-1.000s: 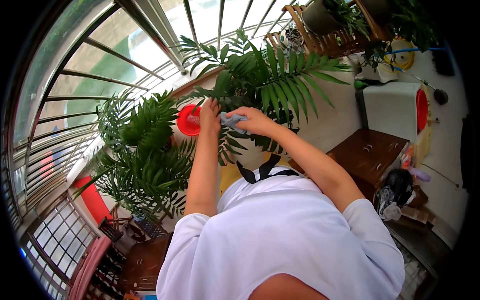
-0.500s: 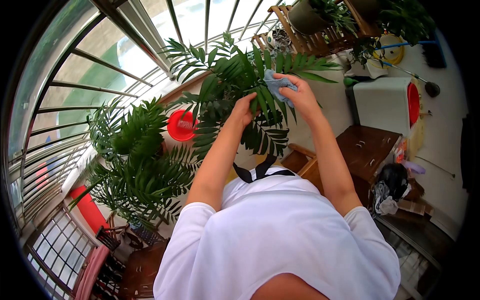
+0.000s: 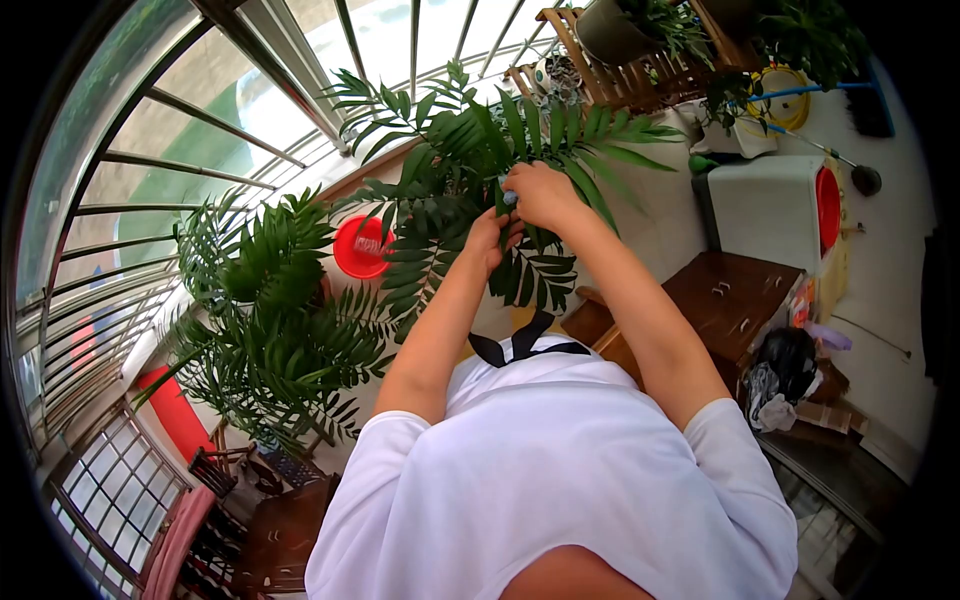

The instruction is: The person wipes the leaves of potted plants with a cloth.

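A leafy potted palm point(image 3: 460, 140) spreads in front of me at the top middle, its long narrow leaflets around both hands. My right hand point(image 3: 545, 195) is closed on a blue cloth point(image 3: 510, 197), and only a small bit of the cloth shows past the fingers. Just below and to the left, my left hand point(image 3: 488, 242) pinches a palm leaflet, its fingers partly behind the green. The two hands are close together, and the leaflet between them is partly hidden.
A second palm point(image 3: 280, 290) stands at the left beside the barred window point(image 3: 130, 210). Between the plants sits a red bucket point(image 3: 362, 247). On the right are a dark wooden cabinet point(image 3: 735, 300), a white bin point(image 3: 765, 205) and a slatted plant stand point(image 3: 640, 85).
My right hand has moved left and slightly down with the cloth, from the right-hand leaflets to beside my left hand. My left hand has dropped slightly.
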